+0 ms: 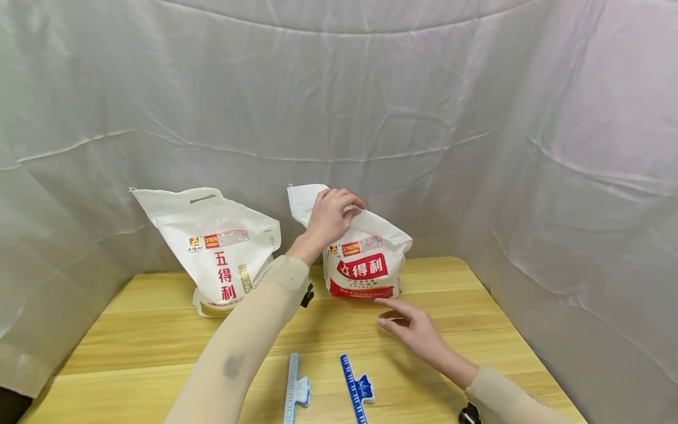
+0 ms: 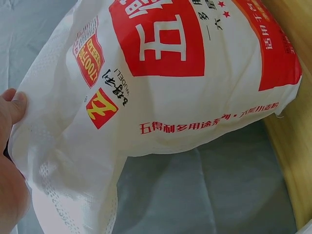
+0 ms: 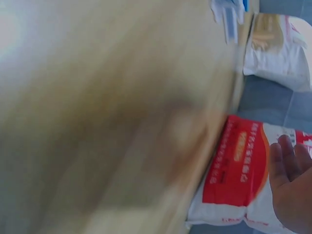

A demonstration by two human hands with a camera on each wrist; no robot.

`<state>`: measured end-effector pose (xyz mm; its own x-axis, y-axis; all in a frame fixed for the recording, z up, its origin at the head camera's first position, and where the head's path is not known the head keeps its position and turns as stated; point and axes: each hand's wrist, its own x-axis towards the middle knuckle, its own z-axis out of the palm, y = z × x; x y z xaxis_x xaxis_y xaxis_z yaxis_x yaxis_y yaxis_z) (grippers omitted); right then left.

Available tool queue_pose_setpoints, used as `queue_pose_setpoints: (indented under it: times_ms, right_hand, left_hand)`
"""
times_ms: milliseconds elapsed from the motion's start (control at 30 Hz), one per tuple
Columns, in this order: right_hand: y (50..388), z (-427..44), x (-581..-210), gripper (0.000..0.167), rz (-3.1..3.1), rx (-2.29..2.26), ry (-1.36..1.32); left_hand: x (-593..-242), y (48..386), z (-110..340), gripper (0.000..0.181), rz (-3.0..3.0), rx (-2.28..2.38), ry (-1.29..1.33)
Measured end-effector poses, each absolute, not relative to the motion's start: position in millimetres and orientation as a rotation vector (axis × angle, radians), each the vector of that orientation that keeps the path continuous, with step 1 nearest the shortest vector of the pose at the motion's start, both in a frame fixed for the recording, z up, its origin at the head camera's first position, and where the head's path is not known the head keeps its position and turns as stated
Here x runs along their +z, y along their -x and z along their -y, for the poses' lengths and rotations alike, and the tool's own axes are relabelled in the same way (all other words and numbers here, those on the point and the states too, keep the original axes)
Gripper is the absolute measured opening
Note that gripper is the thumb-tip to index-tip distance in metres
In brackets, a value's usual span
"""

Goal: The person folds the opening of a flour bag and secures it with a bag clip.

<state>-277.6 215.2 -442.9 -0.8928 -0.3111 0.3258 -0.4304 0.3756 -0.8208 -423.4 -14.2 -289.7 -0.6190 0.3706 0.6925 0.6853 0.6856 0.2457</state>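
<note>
A white bag with a red label (image 1: 365, 268) stands at the back of the table, its top slanting up to the left. My left hand (image 1: 332, 217) grips this bag by its upper edge; in the left wrist view the thumb of the left hand (image 2: 12, 109) presses on the white plastic (image 2: 161, 112). Below and right of the bag, my right hand (image 1: 415, 333) hovers over the wood with fingers spread and nothing held. The right wrist view shows the right hand (image 3: 292, 185) in front of the bag's red lower part (image 3: 236, 161).
A second white bag (image 1: 222, 247) with red characters and a handle slot leans at the back left. Near the front lie a light blue clip (image 1: 292, 388) and a dark blue clip (image 1: 354, 388) on the wooden table (image 1: 132, 341). Grey cloth (image 1: 238, 100) hangs behind.
</note>
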Motion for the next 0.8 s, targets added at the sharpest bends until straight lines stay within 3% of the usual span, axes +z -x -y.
queue_pose_setpoints:
  times_ms: [267,500,800]
  right_hand:
    - [265,-209,-456,0.049,2.645,1.634,-0.744]
    - [259,-204,-461,0.063,2.801,1.617,-0.856]
    - [253,-201,-465,0.054,2.96,1.571,-0.862]
  left_hand:
    - [-290,424,13,0.009,2.283,-0.662,0.809]
    - [-291,425,13,0.009,2.298,-0.661,0.806]
    - [-292,424,13,0.009,2.299,-0.668,0.8]
